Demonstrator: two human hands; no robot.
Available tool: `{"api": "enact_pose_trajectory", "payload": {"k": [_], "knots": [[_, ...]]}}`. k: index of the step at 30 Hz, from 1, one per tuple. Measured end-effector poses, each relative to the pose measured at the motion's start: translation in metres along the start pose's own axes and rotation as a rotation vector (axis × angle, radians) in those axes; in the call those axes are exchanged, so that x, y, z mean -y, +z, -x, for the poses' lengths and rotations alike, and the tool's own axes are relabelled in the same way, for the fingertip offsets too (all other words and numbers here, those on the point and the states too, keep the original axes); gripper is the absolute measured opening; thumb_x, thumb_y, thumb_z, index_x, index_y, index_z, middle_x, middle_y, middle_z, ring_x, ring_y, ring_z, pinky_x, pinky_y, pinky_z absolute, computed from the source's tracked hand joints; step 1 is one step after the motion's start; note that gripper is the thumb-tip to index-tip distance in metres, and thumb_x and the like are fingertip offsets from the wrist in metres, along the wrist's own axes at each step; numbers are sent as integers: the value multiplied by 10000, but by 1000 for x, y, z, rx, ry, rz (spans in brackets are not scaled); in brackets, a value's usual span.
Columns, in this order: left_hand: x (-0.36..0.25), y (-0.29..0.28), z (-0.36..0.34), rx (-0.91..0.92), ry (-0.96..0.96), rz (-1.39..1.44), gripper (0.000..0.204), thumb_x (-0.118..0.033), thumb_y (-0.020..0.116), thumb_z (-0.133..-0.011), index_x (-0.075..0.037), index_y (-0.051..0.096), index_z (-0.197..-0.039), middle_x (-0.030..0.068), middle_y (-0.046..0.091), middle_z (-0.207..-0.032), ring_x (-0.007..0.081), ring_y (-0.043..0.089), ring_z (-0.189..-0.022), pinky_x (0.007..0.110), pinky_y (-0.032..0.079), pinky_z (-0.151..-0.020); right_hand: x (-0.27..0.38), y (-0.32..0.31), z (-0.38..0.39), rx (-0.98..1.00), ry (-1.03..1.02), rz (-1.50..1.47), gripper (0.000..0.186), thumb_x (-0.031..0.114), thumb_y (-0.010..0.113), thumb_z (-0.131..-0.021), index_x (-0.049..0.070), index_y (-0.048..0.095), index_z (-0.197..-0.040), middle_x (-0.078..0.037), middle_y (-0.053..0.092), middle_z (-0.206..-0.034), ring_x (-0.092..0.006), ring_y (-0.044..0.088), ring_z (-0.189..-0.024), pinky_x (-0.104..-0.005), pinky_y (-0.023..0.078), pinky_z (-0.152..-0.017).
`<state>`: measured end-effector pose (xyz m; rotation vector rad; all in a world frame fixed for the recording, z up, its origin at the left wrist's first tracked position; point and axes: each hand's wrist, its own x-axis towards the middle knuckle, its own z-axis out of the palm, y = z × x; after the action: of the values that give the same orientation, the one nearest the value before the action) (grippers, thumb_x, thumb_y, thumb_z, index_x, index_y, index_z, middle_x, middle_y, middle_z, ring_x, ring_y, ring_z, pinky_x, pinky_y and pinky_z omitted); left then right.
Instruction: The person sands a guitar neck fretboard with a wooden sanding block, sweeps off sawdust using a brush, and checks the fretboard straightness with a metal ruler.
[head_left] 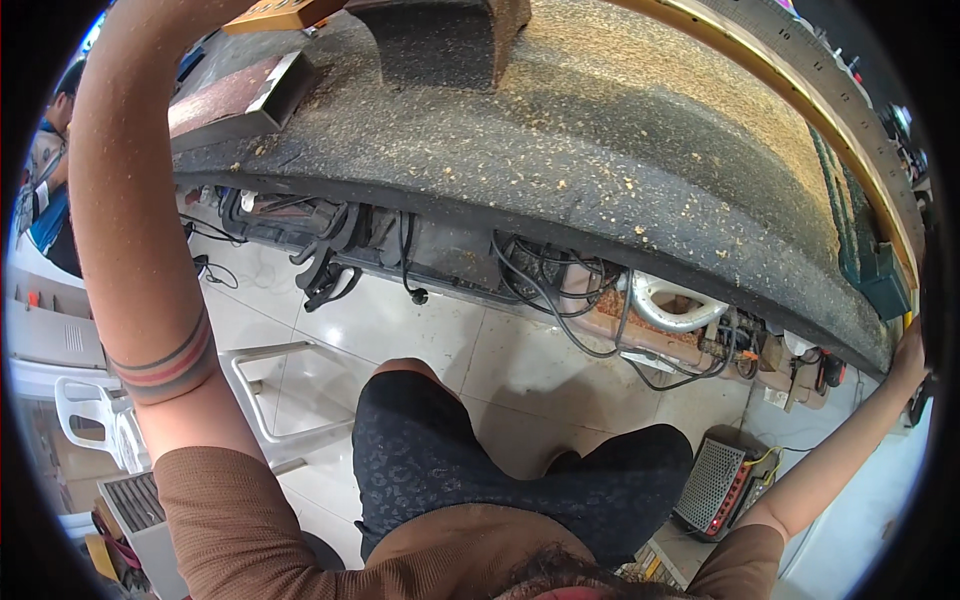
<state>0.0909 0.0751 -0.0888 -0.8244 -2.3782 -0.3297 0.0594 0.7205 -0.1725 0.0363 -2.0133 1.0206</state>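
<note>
Sawdust speckles the dark counter [640, 140] that fills the upper view. At its right end, the person's right hand [908, 358] is cut by the dark rim, just by the near end of a long, gold-edged strip [798, 95]; whether that grip is clasped on it or merely resting, I cannot tell. Left hand unseen: its forearm [135, 200] leaves past the top edge, so its hold cannot be told either. From beside the right grip, the strip's long axis runs up and leftward to the top edge, with a graduated ruler [832, 85] along its outer side; the lens bows both, and which end is the front is unclear. Just above that grip is a green fixture [877, 283]. If the strip is poorly supported there, uneven pressure could make it slide or tip, and the ruler could shift with it; loose grit might also lodge beneath. Below the counter, well left of the right grip, tangled cables [560, 300] could snag a foot.
</note>
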Motion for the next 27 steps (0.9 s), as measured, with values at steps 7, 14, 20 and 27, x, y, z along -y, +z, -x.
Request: {"api": "enact_pose_trajectory", "payload": {"k": [7, 14, 20, 27], "knots": [[10, 0, 3, -32, -48, -55, 99, 102, 802, -937, 14, 782, -980, 13, 762, -876, 106, 705, -878, 316, 593, -867, -10, 0, -2, 46, -46, -19, 318, 56, 596, -1125, -81, 708, -1390, -157, 733, -1367, -254, 674, -1257, -392, 512, -1126], [9, -4, 0, -4, -94, -10, 102, 110, 791, -940, 15, 757, -952, 10, 749, -859, 108, 699, -871, 322, 591, -875, -16, -5, -4, 78, -82, -24, 327, 78, 596, -1137, -81, 708, -1400, -145, 727, -1394, -244, 658, -1305, -385, 488, -1164], [11, 0, 1, -2, -72, -25, 113, 114, 779, -944, 15, 730, -922, 12, 745, -849, 112, 694, -863, 335, 590, -876, -19, -5, -3, 107, -106, -29, 336, 96, 596, -1147, -81, 708, -1409, -134, 722, -1418, -235, 644, -1346, -380, 466, -1196], [6, 3, 2, -6, -53, -51, 117, 113, 773, -953, 15, 721, -918, 10, 746, -852, 106, 695, -874, 335, 590, -880, -29, -3, -6, 147, -145, -48, 347, 118, 595, -1159, -81, 708, -1419, -122, 716, -1446, -225, 628, -1394, -373, 441, -1234]]}}
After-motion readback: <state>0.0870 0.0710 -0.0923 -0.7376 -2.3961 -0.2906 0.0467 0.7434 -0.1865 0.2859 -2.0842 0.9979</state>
